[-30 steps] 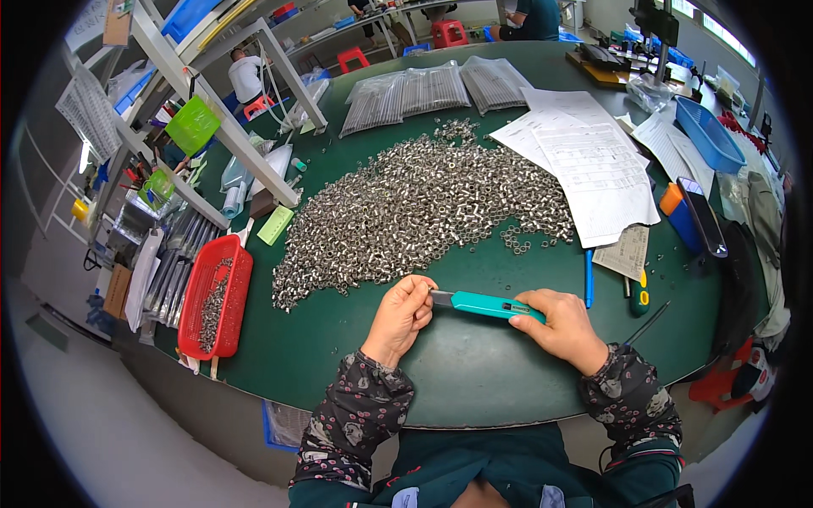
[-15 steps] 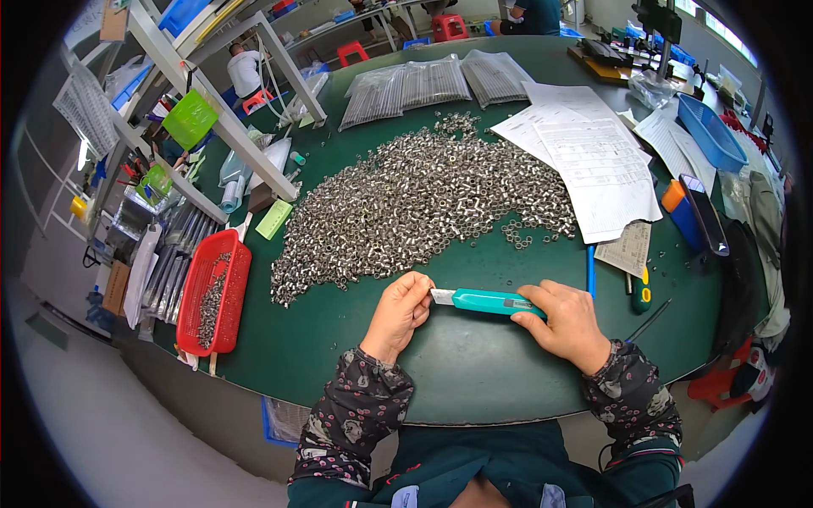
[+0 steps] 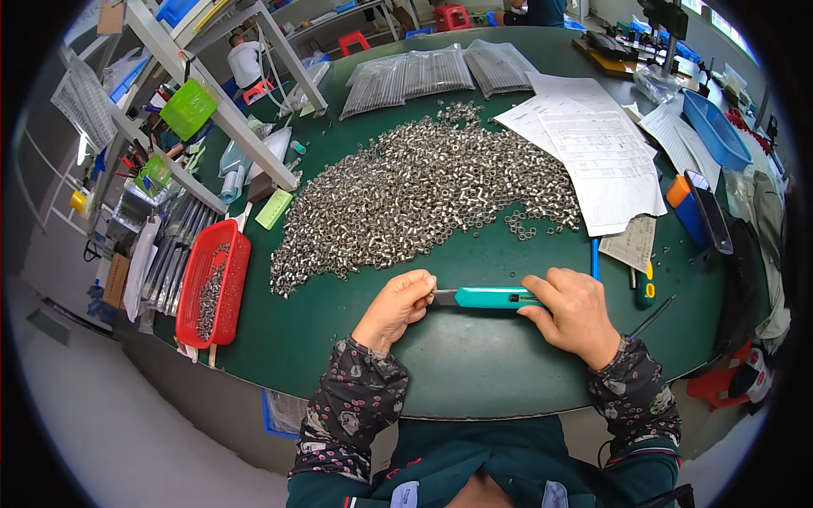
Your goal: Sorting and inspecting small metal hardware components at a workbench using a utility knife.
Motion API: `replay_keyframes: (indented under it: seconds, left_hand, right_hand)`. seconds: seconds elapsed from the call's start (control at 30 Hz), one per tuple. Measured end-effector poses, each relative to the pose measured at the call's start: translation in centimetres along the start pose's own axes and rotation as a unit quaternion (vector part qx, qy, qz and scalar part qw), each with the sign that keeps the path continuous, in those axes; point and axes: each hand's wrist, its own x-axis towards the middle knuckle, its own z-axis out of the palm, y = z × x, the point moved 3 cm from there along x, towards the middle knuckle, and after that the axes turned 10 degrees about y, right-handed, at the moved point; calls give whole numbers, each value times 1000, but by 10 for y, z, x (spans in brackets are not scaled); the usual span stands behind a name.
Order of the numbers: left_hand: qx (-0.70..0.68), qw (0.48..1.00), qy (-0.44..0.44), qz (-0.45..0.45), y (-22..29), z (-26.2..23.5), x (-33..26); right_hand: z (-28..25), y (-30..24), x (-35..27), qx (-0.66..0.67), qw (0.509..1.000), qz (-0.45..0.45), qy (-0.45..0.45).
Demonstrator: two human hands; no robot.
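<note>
Green counter fills most of the view, curved front edge at 6 o'clock. Big heap of small silver metal rings spread over the middle, from centre up toward 12 o'clock, a few loose ones at its right edge. White paper sheets at 1 o'clock, overlapping the heap's right side. Clear bags of thin metal parts at 12 o'clock, behind the heap. Red basket at 9 o'clock on the counter's left edge, some rings inside. Blue basket at 2 o'clock, well apart from the hands. White metal rack at 10 to 11 o'clock with a green bin hanging on it.

Teal utility knife lies level just below centre, near the heap's lower edge, held between both hands. Right hand at 4 o'clock of centre, fingers wrapped over the knife's right end, clamped on the handle. Left hand at 7 o'clock of centre, fingers curled together, pinching the grey blade end of the knife. Cannot tell if the blade tip carries a ring. Blue pen just right of the right hand, a yellow and green handled tool beside it at 3 o'clock.
</note>
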Motion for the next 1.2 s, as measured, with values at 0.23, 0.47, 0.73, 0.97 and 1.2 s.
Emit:
replay_keyframes:
  seconds: [0.23,0.47,0.73,0.97,1.2]
  left_hand:
    - [21,999,-30,-28,1,-1,-3]
    - [-54,996,-14,76,6,0,-2]
    - [-145,977,-56,143,4,-4,4]
    - [-119,979,-39,163,1,-3,5]
    - [-87,982,14,170,3,-5,3]
  right_hand:
    - [-6,-7,5,-85,993,-81,31]
    - [-5,3,0,21,997,1,74]
    - [19,15,-12,232,928,269,-116]
    - [21,14,-12,261,915,280,-130]
    - [10,13,-7,126,979,160,32]
